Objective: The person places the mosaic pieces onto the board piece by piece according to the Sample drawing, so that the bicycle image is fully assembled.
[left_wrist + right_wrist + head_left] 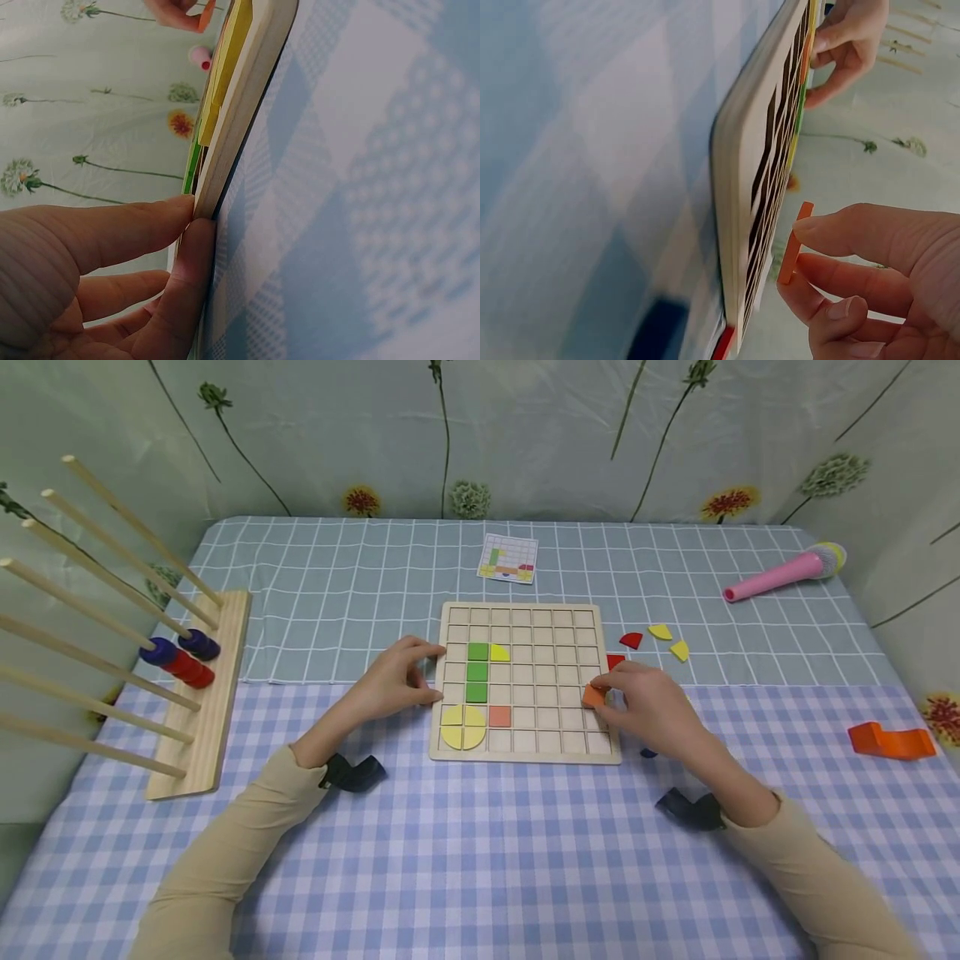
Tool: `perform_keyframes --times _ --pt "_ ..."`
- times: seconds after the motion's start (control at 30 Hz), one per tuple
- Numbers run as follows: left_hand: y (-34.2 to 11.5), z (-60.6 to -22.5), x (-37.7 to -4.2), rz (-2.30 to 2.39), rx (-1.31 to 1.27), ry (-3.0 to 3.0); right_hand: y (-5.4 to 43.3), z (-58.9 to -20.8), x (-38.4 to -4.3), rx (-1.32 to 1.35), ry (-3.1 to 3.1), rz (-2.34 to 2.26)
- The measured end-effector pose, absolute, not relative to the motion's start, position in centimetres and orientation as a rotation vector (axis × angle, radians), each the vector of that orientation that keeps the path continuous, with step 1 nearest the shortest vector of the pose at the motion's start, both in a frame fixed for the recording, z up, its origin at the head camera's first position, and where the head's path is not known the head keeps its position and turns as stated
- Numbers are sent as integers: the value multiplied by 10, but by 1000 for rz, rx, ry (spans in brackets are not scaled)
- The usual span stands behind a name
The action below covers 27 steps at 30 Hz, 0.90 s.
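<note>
Filling judged partway: green squares (476,672), yellow quarters (452,737), one orange square (499,717) seated on the board (545,695); held orange piece (592,697) is pinched over its right side by right hand (648,706). Left edge touched by loosely spread left hand (393,681). Red pieces (631,641), yellow pieces (660,632) unplaced at right.

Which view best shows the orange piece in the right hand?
The right wrist view: the orange piece appears large and edge-on, pinched by the right hand. The head view shows it small, partly covered; the left wrist view, tiny near the top.
</note>
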<state>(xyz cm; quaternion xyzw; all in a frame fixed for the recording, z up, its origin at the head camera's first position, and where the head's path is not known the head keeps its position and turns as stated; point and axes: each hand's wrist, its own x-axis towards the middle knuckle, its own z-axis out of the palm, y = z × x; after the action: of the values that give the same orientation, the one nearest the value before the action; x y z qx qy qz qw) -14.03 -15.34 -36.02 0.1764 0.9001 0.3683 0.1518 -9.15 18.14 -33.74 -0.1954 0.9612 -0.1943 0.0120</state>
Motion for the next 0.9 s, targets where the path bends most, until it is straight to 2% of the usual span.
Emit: perform_keyframes --times 0.9 --pt "-154 -360 -141 1052 521 2585 119 -338 -90 -765 2873 -581"
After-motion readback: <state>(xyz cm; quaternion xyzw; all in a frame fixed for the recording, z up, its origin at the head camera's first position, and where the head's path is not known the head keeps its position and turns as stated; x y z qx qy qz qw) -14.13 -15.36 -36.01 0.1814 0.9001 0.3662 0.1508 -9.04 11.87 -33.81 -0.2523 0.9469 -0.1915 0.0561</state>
